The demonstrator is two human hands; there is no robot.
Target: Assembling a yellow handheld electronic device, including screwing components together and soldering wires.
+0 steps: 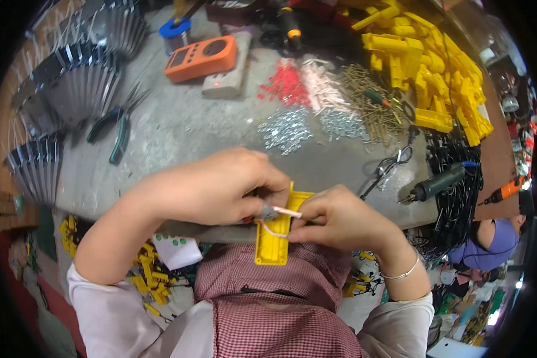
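A yellow plastic housing [272, 249], shaped like an open trough, sits in front of my apron at the table's near edge. My left hand [238, 186] is closed over its upper left part, with fingers curled round a small grey part [269, 212]. A short whitish sleeve [288, 212] sticks out from that grey part toward my right hand [339, 219]. The right thumb and forefinger are pinched together on a thin pale wire [273, 231], which loops across the inside of the housing. The fingertips partly hide what lies between them.
Piles of red sleeves [285, 85], whitish sleeves [322, 86], silvery metal pieces [285, 130] and screws [373, 110] lie ahead. Yellow housings [423, 65] heap at far right, near a power screwdriver [435, 183]. Pliers [120, 128], metal blades [80, 86] and an orange multimeter [201, 58] are leftward.
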